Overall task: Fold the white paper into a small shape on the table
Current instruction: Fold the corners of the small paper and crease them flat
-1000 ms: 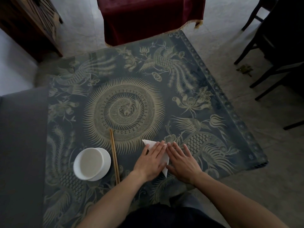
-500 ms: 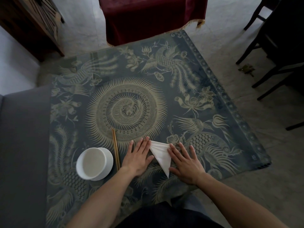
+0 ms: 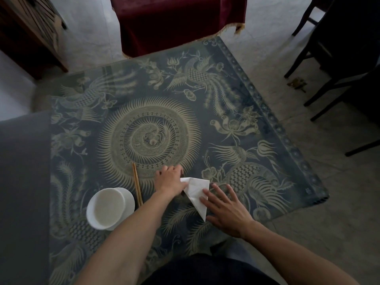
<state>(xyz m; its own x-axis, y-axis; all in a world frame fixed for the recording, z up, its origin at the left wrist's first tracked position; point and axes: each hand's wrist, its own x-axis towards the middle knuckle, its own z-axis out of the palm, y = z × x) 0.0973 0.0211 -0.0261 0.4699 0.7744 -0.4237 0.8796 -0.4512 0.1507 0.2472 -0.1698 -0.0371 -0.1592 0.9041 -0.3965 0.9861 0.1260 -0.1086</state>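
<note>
The white paper (image 3: 196, 193) lies folded into a long triangle near the table's front edge, its point toward me. My left hand (image 3: 169, 181) is at the paper's upper left corner, fingers curled, and pinches that edge, lifting it slightly. My right hand (image 3: 225, 208) lies flat with spread fingers beside the paper's right edge, fingertips pressing on it. The table (image 3: 148, 128) has a dark blue top with gold phoenix patterns.
A white bowl (image 3: 109, 208) stands at the front left, with a pair of wooden chopsticks (image 3: 137, 185) lying just right of it. A dark red cloth-covered stand (image 3: 178, 23) is beyond the table. Dark chairs (image 3: 339, 58) stand to the right.
My left hand has gone from lying flat beside the paper to curling at its upper left corner and lifting that edge. The right hand stayed pressing on the right side.
</note>
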